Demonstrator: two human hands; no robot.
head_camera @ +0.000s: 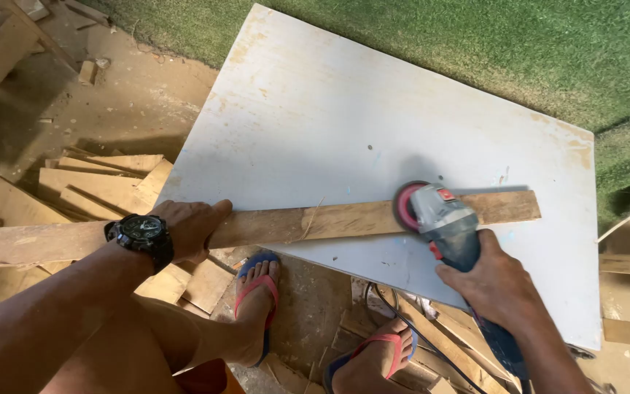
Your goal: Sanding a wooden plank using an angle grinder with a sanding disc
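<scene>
A long narrow wooden plank (315,221) lies across the near edge of a large white board (344,124). My left hand (187,228), with a black wristwatch (140,235) on its wrist, presses down on the plank at the board's left corner. My right hand (494,284) grips the body of a grey and blue angle grinder (442,222). The grinder's red sanding disc (405,206) rests against the plank near its right end.
Scrap planks and offcuts (89,190) are piled on the dusty ground at left and under the board. My feet in red and blue sandals (257,292) stand beside the board's near edge. The grinder's black cable (417,335) runs between them. Green turf (512,51) lies beyond.
</scene>
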